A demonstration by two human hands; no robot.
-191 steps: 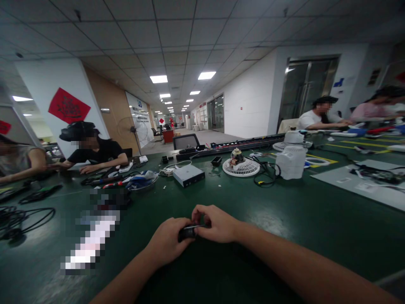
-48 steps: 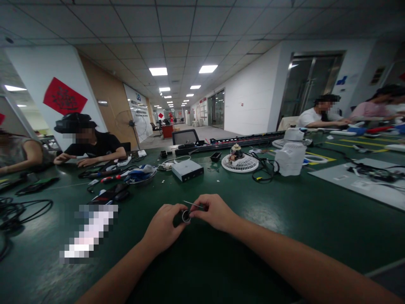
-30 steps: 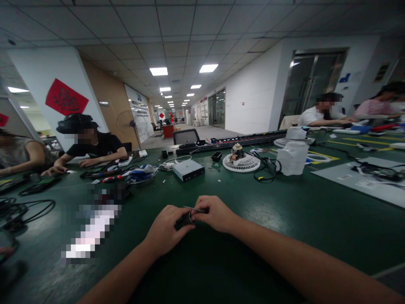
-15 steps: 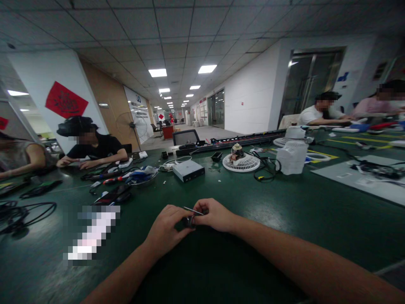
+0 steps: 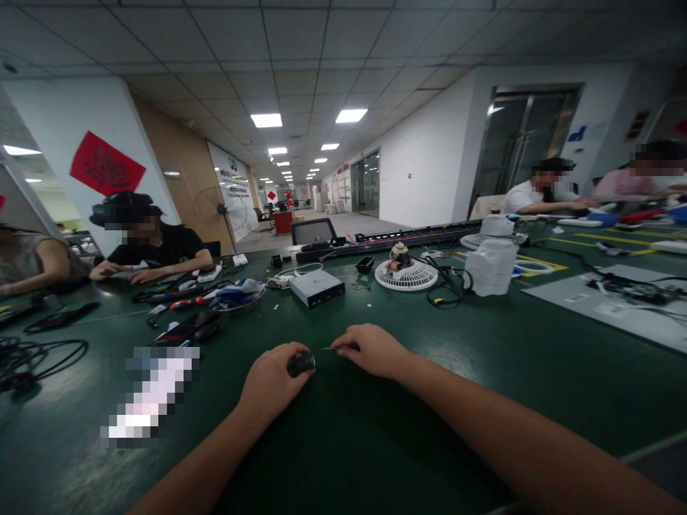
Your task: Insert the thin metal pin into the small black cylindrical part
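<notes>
Over the green table my left hand [image 5: 275, 379] is closed around a small dark rounded part [image 5: 301, 363] with a shiny rim at its right end. My right hand [image 5: 371, 349] pinches a thin, pointed metal tool [image 5: 333, 348]. The tool's tip points left toward the dark part, with a small gap between them. Fingers cover most of the tool, so I cannot tell its exact kind. Beyond the hands lies a silver optical drive [image 5: 318, 287], touched by neither of them.
A white fan grille with a motor [image 5: 406, 275] and a white plastic housing [image 5: 489, 268] stand right of the drive. Cables [image 5: 43, 357] and tools [image 5: 187, 300] lie to the left. A grey board [image 5: 569, 299] is at right. Co-workers sit along both sides.
My hands have moved apart. The tool in my right hand has come away from the dark part in my left hand, and its tip now points left.
</notes>
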